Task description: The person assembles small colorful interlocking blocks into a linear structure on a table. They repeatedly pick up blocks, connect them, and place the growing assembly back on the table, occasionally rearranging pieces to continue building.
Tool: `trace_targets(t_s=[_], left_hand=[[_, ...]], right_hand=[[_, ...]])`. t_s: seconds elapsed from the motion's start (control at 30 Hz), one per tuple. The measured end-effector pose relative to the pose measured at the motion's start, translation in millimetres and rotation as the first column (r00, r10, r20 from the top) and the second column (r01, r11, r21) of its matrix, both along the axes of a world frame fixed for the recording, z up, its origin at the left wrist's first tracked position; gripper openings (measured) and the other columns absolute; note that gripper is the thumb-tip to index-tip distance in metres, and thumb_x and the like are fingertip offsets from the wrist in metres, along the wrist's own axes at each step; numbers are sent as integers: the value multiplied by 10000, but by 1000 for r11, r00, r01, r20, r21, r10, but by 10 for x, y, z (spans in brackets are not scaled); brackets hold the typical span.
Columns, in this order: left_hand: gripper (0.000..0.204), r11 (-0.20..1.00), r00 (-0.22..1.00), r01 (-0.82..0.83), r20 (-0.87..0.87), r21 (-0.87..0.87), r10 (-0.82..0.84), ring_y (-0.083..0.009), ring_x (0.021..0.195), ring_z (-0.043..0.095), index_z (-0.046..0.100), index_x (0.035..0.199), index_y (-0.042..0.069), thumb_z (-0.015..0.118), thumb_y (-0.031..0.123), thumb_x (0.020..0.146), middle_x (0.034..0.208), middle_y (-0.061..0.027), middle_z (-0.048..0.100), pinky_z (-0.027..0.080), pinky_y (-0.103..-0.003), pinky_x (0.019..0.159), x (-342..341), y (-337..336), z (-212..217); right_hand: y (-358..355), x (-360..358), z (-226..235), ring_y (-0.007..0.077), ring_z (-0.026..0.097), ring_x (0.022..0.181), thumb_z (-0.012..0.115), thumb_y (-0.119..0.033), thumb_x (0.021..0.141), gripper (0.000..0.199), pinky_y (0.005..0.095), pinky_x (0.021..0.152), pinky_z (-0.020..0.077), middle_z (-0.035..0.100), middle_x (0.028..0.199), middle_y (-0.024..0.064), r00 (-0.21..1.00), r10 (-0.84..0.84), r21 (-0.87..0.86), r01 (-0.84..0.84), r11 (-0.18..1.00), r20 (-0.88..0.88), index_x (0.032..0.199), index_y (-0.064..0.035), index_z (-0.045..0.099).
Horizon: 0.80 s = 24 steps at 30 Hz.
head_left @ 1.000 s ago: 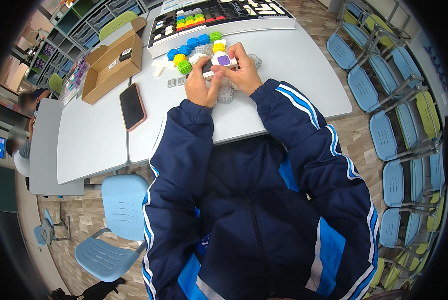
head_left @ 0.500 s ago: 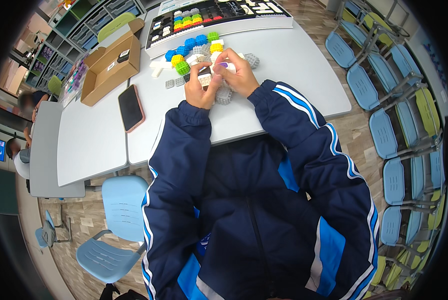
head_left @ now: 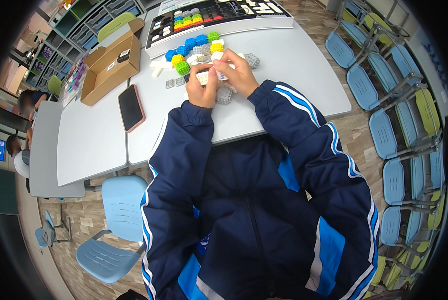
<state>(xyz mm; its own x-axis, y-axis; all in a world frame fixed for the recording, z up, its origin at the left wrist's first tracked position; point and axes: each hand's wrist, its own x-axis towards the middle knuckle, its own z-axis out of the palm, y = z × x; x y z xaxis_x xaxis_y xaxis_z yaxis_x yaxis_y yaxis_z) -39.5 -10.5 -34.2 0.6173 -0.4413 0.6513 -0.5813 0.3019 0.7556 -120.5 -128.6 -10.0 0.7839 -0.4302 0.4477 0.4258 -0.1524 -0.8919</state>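
Observation:
My left hand (head_left: 202, 89) and my right hand (head_left: 238, 73) meet above the white table, both closed on a white building block assembly (head_left: 203, 77). Thumbs and fingertips press together over it, so much of its shape is hidden. Just under my hands lies a grey studded block (head_left: 224, 95). Beyond them spreads a cluster of studded blocks: a green block (head_left: 183, 68), a yellow block (head_left: 177, 60), a blue block (head_left: 189, 43) and several white and grey ones. Another grey block (head_left: 252, 61) sits to the right of my right hand.
A large parts tray (head_left: 249, 26) with sorted coloured blocks stands at the back. To the left are an open cardboard box (head_left: 101, 80), a phone (head_left: 130, 108) and two small grey plates (head_left: 174, 82). Blue chairs (head_left: 124, 207) stand around; two people are at the far left.
My fingers have shifted on the white assembly, and my thumbs have straightened upward. The purple spot visible by my right fingers before is now hidden. The surrounding blocks stay in place.

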Motion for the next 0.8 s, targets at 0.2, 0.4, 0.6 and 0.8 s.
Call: trace_targets(t_s=[0.2,0.4,0.6,0.8], left_hand=[[168,996,987,73,-143,-54,-80,-61,572,553,562,999,3,614,153,946,698,-44,622,439,-214,516,-75,-3,42],[160,987,971,132,-189,-89,-147,-53,548,515,550,1004,19,590,170,967,708,-9,570,424,-193,485,-105,-1,73],[128,972,941,174,-266,-157,-211,-55,505,507,522,967,23,597,126,955,635,-20,577,387,-203,451,-101,-26,70],[129,971,932,204,-279,-128,-232,-68,530,503,530,987,42,588,155,966,725,-21,554,412,-204,458,-72,3,58]], right_hand=[[17,-1,13,18,503,625,631,-278,929,220,183,477,381,579,756,-23,999,49,42,-48,998,-3,834,-106,533],[14,-15,34,19,508,618,634,-290,927,229,182,480,388,578,745,-29,998,59,49,-57,997,-29,830,-109,534],[25,-48,95,36,507,638,653,-290,909,262,215,486,422,562,754,-18,996,60,71,-55,996,-66,796,-83,540],[25,-55,113,30,494,627,653,-300,912,272,210,482,415,543,729,-30,994,71,81,-65,995,-82,788,-90,533]])
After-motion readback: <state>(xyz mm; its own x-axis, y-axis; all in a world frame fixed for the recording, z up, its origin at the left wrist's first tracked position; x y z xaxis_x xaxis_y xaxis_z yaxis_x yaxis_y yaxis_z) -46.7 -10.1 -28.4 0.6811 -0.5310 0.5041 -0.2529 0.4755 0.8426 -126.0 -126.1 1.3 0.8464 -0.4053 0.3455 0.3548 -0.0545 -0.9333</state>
